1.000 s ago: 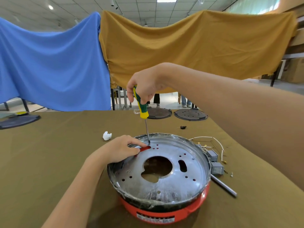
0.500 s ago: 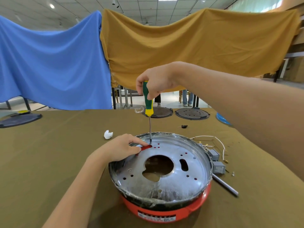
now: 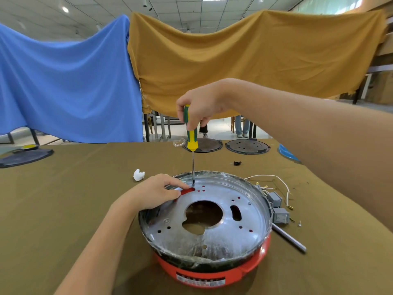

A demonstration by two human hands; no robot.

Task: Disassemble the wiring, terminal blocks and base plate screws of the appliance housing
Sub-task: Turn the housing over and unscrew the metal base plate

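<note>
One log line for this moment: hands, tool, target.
right hand grips screwdriver | tip at base plate hole | left hand rests on rim

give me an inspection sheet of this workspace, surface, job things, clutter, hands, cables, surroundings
surface: table under an olive cloth.
job's things: red appliance housing upside down, silver base plate on top; screwdriver upright, tip at a hole near the far rim.
clutter: white scrap, grey switches, grey rod, small black part, two dark round plates at the far edge.
grippers: right hand grips the screwdriver handle; left hand rests on the plate, fingers loosely curled.
cables: loose white wires right of the housing.
surroundings: blue cloth and mustard cloth hung behind.
</note>
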